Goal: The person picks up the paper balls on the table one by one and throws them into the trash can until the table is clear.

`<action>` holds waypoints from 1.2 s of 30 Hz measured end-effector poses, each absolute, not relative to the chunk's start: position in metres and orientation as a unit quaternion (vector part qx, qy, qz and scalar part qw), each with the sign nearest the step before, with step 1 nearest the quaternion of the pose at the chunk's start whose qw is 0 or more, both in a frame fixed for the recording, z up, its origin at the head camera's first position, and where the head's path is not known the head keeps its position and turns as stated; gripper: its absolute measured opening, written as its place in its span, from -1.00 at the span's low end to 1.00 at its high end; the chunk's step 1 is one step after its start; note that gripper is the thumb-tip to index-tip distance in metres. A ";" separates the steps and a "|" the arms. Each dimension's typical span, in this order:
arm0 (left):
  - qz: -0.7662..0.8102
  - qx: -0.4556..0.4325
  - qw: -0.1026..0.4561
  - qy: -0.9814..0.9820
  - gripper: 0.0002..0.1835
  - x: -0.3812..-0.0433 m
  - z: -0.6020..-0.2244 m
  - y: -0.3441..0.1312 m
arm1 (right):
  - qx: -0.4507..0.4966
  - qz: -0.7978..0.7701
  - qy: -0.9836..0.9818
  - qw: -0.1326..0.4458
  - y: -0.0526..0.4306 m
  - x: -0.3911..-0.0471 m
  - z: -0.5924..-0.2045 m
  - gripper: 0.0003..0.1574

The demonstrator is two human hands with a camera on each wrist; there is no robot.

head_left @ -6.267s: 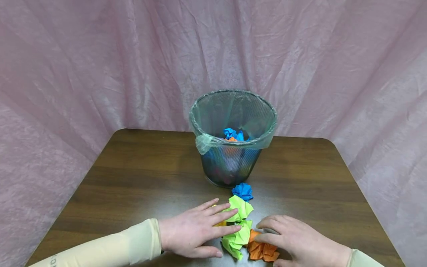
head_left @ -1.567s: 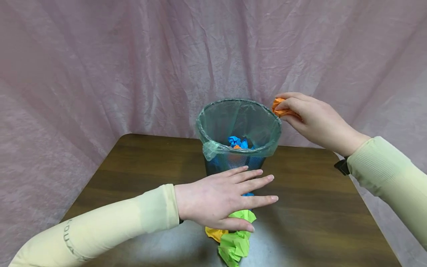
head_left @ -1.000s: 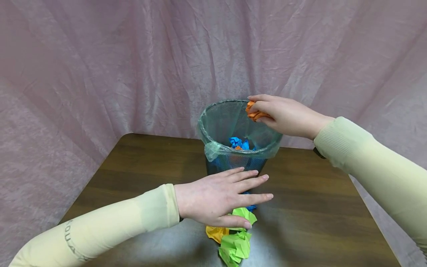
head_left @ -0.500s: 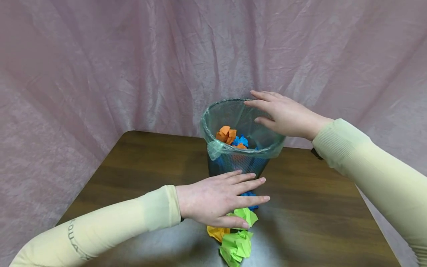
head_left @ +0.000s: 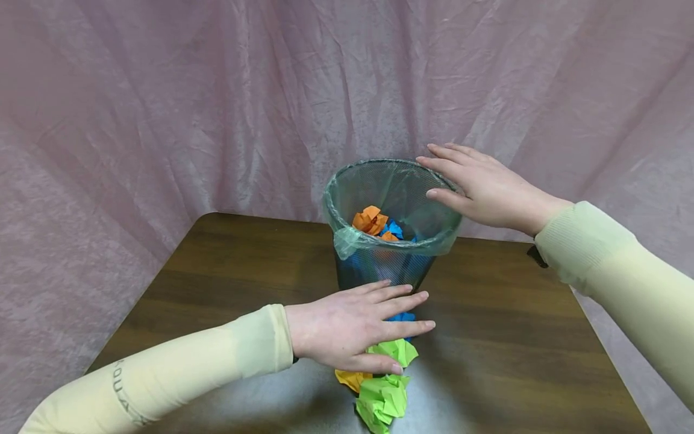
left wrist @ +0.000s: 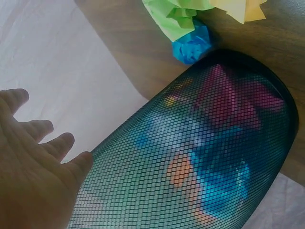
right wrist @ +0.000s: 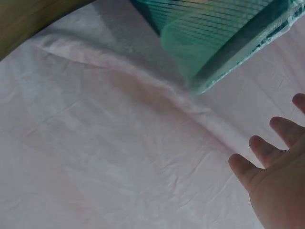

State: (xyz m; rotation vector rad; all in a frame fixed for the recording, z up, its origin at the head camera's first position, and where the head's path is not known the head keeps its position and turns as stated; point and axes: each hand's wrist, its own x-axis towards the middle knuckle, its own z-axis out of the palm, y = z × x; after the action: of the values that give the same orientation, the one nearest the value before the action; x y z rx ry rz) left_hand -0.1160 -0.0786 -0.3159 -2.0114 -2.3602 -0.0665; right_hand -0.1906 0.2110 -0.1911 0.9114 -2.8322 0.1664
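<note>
A black mesh wastebasket (head_left: 379, 265) with a translucent green liner (head_left: 347, 241) stands toward the back of the table. Inside it lies a crumpled orange paper ball (head_left: 370, 220) on top of blue paper (head_left: 393, 229). My right hand (head_left: 488, 190), fingers extended and holding nothing, hovers at the basket's right rim. My left hand (head_left: 347, 328) is spread palm down above the table, in front of the basket. Partly hidden under it are a blue paper ball (head_left: 402, 317), a green one (head_left: 400, 351) and a yellow one (head_left: 352, 380). Another green paper ball (head_left: 382, 401) sits nearest the front.
The brown wooden table (head_left: 515, 337) has rounded back corners. A pink curtain (head_left: 271, 108) hangs behind and around it. Through the mesh in the left wrist view, pink paper (left wrist: 228, 95) shows at the basket's bottom.
My right hand picked the orange paper ball off the table, carried it over the wastebasket and released it inside, then drew back right. My left hand rose from the paper balls and moved forward.
</note>
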 end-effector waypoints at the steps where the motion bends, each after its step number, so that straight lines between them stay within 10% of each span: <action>1: -0.023 -0.647 0.020 -0.762 -0.23 -0.117 -0.317 -0.080 | 0.303 0.058 -0.947 0.084 0.215 -0.189 -0.192 -0.17; 36: -0.026 -0.644 0.011 -0.764 -0.23 -0.095 -0.382 -0.104 | 0.271 0.108 -0.955 0.060 0.282 -0.103 -0.368 -0.06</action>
State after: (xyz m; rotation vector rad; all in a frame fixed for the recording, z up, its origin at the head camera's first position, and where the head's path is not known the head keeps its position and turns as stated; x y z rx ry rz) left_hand -0.0949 -0.1042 -0.3816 -2.0101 -2.3855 -0.0806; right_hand -0.1033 0.2818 -0.3678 0.8206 -2.8890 0.3263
